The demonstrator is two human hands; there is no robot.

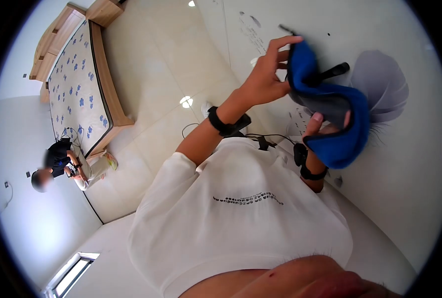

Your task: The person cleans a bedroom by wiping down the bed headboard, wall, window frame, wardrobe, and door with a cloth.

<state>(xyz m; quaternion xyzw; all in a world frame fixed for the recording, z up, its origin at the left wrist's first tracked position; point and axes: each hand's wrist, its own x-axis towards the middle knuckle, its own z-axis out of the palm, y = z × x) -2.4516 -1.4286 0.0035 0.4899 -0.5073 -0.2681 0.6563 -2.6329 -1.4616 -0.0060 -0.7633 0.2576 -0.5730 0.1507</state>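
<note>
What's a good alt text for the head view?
A person's left hand and right hand hold open a blue pouch with black edging over a pale, feather-printed surface, the right thumb showing inside the opening. A dark object juts out beside it. In the background, another person is beside a flower-patterned bed.

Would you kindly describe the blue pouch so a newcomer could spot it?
Start at the pale surface with the big grey print. Near that print, the left hand and right hand hold the blue pouch, its mouth open. Its blue body with black edging sets it apart from the white shirt.
</note>
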